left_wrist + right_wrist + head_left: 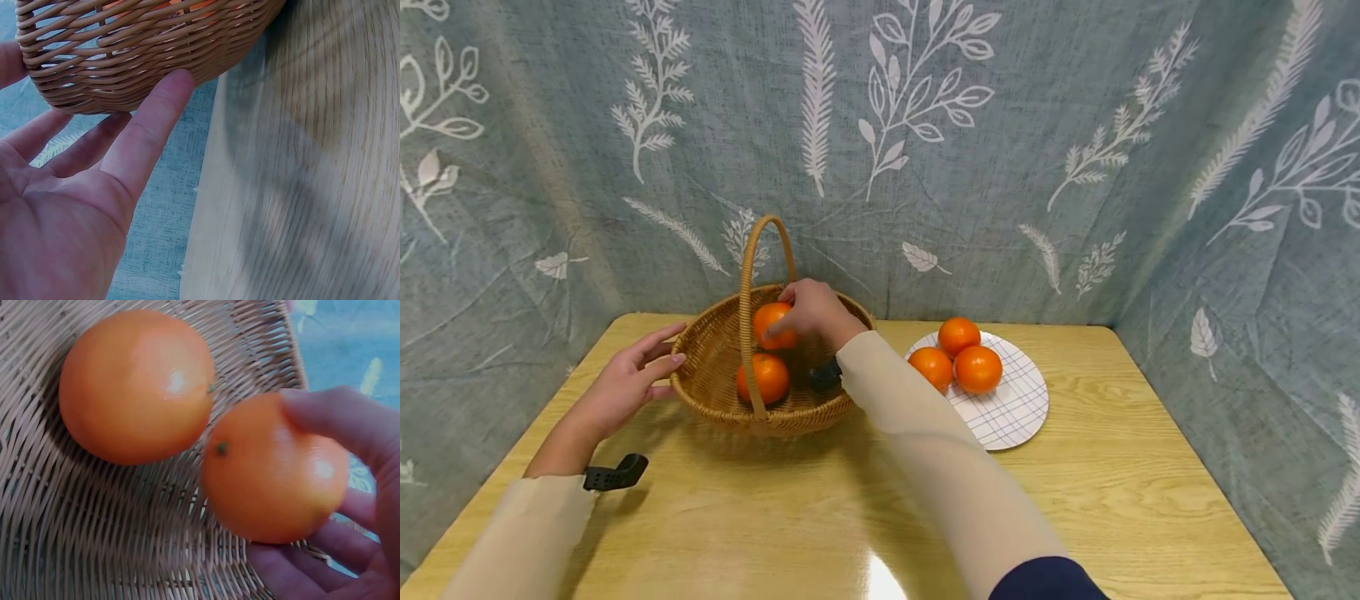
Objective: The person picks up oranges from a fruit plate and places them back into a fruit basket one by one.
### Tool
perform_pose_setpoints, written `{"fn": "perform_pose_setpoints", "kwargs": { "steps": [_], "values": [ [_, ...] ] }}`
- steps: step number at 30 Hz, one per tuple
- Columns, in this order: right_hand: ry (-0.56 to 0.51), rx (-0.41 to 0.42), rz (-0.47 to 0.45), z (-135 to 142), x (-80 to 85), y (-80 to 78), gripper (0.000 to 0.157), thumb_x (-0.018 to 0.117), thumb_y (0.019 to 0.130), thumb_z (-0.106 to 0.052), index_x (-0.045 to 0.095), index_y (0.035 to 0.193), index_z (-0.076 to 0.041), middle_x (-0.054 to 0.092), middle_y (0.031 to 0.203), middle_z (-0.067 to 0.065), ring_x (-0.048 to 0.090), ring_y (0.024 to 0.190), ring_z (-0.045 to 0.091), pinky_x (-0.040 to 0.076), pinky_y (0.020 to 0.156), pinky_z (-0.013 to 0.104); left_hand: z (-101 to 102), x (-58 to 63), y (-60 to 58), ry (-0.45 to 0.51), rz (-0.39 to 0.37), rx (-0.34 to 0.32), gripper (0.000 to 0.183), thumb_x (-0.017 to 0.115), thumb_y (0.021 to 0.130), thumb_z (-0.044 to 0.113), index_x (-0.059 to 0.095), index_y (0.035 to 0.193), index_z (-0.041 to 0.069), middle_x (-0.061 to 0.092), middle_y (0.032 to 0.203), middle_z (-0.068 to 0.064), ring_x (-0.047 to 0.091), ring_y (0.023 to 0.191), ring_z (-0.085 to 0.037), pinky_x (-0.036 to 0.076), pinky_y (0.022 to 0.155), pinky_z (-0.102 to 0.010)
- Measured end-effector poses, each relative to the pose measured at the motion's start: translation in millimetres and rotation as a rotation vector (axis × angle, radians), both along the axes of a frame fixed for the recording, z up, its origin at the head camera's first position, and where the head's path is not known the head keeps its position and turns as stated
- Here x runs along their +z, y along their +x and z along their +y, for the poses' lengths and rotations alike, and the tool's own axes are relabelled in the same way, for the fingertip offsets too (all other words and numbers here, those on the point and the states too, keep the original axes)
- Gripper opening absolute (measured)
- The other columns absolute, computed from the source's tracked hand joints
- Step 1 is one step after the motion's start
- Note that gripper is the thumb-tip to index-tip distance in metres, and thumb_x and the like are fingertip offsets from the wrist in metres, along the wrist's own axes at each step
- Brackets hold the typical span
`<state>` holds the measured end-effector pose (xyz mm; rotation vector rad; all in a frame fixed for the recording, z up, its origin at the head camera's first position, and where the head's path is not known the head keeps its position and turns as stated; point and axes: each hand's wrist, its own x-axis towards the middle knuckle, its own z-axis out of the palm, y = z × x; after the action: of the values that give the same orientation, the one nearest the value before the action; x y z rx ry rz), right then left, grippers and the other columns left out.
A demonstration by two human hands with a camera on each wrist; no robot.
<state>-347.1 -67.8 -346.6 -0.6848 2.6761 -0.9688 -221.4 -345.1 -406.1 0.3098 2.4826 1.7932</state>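
Note:
My right hand (822,310) reaches into a round wicker basket (707,402) and holds an orange (275,475) between its thumb and fingers. Beside that fruit, a second orange (137,387) lies on the woven bottom, and the two sit close together in the right wrist view. At the basket's left side, my left hand (628,375) rests against the wall with its fingers spread and fairly straight. The left wrist view shows those fingertips on the outer weave, under the bulge of the side. A tall arched handle (747,308) rises over the basket.
To the right, a white checked plate (1022,408) bears three oranges (979,369), partly behind my right sleeve. Patterned grey-blue cloth (962,233) hangs along the back and sides of the wooden table (1112,467). Black straps (613,473) circle the wrists.

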Motion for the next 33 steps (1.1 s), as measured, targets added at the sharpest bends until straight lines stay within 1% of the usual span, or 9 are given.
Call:
{"fn": "perform_pose_setpoints", "kwargs": {
  "steps": [8,15,19,22,25,27,29,32,33],
  "values": [
    [0.218,0.049,-0.012,-8.4,0.1,0.8,0.047,0.082,0.088,-0.032,0.069,0.128,-0.012,0.065,0.124,0.003,0.063,0.101,0.019,0.055,0.079,0.031,1.0,-1.9,-2.3,0.038,0.013,-0.01,0.063,0.047,0.111,0.021,0.017,0.165,0.009,0.036,0.144,-0.017,0.062,0.108,0.004,0.062,0.08,-0.025],
    [0.326,0.062,0.025,-10.3,-1.9,3.5,0.053,0.084,0.087,-0.032,0.068,0.133,-0.011,0.068,0.13,0.004,0.065,0.112,0.02,0.056,0.088,0.032,1.9,-1.3,-1.4,0.022,0.01,-0.005,0.064,0.046,0.111,0.024,0.015,0.166,0.009,0.032,0.149,-0.025,0.061,0.109,0.005,0.061,0.081,-0.024],
    [0.329,0.06,0.018,-10.5,-3.4,6.8,0.044,0.083,0.087,-0.029,0.07,0.125,-0.011,0.069,0.122,0.003,0.064,0.102,0.018,0.054,0.079,0.029,1.0,-0.5,-0.5,0.01,-0.001,-0.002,0.065,0.046,0.112,0.025,0.014,0.166,0.009,0.027,0.153,-0.031,0.06,0.109,0.007,0.061,0.082,-0.025],
    [0.337,0.067,0.012,-10.0,-3.0,8.4,0.029,0.082,0.088,-0.024,0.072,0.111,-0.011,0.068,0.104,0.002,0.056,0.084,0.016,0.046,0.068,0.028,0.4,0.4,0.2,0.007,-0.008,-0.001,0.065,0.045,0.112,0.026,0.013,0.166,0.009,0.026,0.154,-0.031,0.059,0.109,0.007,0.061,0.083,-0.025],
    [0.354,0.087,0.023,-9.5,-0.9,7.5,0.032,0.082,0.088,-0.024,0.071,0.115,-0.011,0.068,0.108,0.002,0.058,0.087,0.015,0.048,0.07,0.027,0.3,1.6,0.7,0.008,-0.013,-0.001,0.066,0.045,0.112,0.026,0.013,0.166,0.01,0.025,0.155,-0.031,0.059,0.109,0.007,0.061,0.083,-0.025],
    [0.365,0.106,0.036,-8.9,0.5,6.0,0.043,0.082,0.088,-0.025,0.069,0.126,-0.011,0.068,0.122,0.003,0.063,0.1,0.017,0.053,0.079,0.028,0.4,2.2,0.9,0.009,-0.015,-0.003,0.066,0.046,0.112,0.027,0.012,0.166,0.01,0.024,0.155,-0.032,0.059,0.109,0.007,0.061,0.083,-0.025],
    [0.368,0.125,0.051,-7.4,2.0,5.4,0.054,0.082,0.088,-0.026,0.064,0.137,-0.011,0.065,0.135,0.004,0.063,0.115,0.02,0.055,0.091,0.031,0.8,2.6,0.9,0.012,-0.019,-0.006,0.066,0.045,0.112,0.027,0.012,0.166,0.01,0.023,0.156,-0.033,0.059,0.109,0.007,0.061,0.083,-0.025],
    [0.337,0.144,0.056,-3.2,3.2,5.7,0.058,0.082,0.089,-0.024,0.062,0.141,-0.009,0.063,0.14,0.005,0.061,0.123,0.022,0.054,0.097,0.033,1.1,2.8,0.9,0.014,-0.024,-0.01,0.067,0.046,0.112,0.027,0.011,0.166,0.009,0.022,0.156,-0.034,0.059,0.109,0.007,0.061,0.083,-0.026],
    [0.323,0.149,0.052,-1.1,3.7,6.4,0.056,0.081,0.089,-0.023,0.062,0.14,-0.009,0.063,0.139,0.006,0.061,0.122,0.023,0.054,0.096,0.033,1.2,2.8,0.9,0.015,-0.025,-0.012,0.067,0.046,0.111,0.026,0.011,0.166,0.009,0.022,0.156,-0.034,0.059,0.109,0.006,0.061,0.084,-0.026]
  ]
}}
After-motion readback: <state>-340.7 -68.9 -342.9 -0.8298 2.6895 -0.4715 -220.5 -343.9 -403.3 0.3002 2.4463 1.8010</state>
